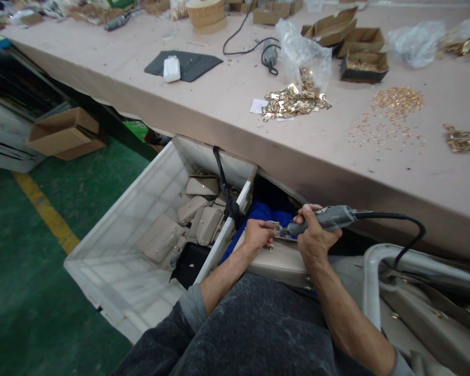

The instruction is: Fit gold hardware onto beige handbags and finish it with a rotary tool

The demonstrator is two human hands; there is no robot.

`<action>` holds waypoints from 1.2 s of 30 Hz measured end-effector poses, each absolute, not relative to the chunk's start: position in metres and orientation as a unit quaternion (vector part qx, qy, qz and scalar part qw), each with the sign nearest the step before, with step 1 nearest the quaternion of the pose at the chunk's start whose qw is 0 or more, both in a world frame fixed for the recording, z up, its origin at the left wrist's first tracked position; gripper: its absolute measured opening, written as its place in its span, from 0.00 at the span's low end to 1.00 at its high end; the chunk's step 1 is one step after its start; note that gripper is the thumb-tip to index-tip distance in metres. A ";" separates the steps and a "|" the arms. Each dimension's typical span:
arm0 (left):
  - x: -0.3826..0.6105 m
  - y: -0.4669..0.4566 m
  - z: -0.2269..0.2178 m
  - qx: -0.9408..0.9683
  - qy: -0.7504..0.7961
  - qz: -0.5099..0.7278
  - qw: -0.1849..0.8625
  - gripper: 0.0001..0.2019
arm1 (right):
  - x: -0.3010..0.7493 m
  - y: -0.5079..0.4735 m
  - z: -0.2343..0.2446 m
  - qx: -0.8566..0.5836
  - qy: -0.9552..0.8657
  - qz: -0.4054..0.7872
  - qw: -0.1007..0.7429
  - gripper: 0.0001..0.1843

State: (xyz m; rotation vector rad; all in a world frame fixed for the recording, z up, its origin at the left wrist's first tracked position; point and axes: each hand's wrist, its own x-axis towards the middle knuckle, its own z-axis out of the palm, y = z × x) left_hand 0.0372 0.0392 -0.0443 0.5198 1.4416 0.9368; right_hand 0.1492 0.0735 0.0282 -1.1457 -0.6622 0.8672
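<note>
My right hand (pixel 316 235) is wrapped round a grey corded electric screwdriver (pixel 335 216), whose tip points left. Just left of that tip, my left hand (pixel 260 234) pinches a small gold metal clasp plate (pixel 275 227). Both hands are over a beige handbag (pixel 276 259) lying across my lap, and the clasp plate is at its upper edge. Whether the screwdriver's tip touches a screw is too small to tell. Blue cloth (pixel 268 211) shows behind the hands.
A white bin (pixel 113 235) of beige bags stands at my left, another bin (pixel 370 282) of bags at my right. On the table (pixel 227 99) ahead lie a heap of gold clasp parts (pixel 292 102), scattered small gold pieces (pixel 399 102) and cardboard boxes (pixel 364 65). The screwdriver's cord (pixel 411 216) loops rightward.
</note>
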 end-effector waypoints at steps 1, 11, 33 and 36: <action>0.037 0.039 -0.045 0.226 0.627 0.409 0.623 0.05 | 0.149 0.074 0.028 -0.515 -0.296 0.390 0.704 0.14; 0.037 0.038 -0.048 0.224 0.613 0.411 0.637 0.06 | 0.151 0.074 0.026 -0.526 -0.292 0.381 0.702 0.14; 0.037 0.043 -0.050 0.212 0.617 0.408 0.639 0.05 | 0.155 0.081 0.019 -0.516 -0.231 0.387 0.729 0.14; 0.037 0.043 -0.051 0.211 0.617 0.409 0.638 0.05 | 0.157 0.082 0.018 -0.518 -0.223 0.388 0.729 0.15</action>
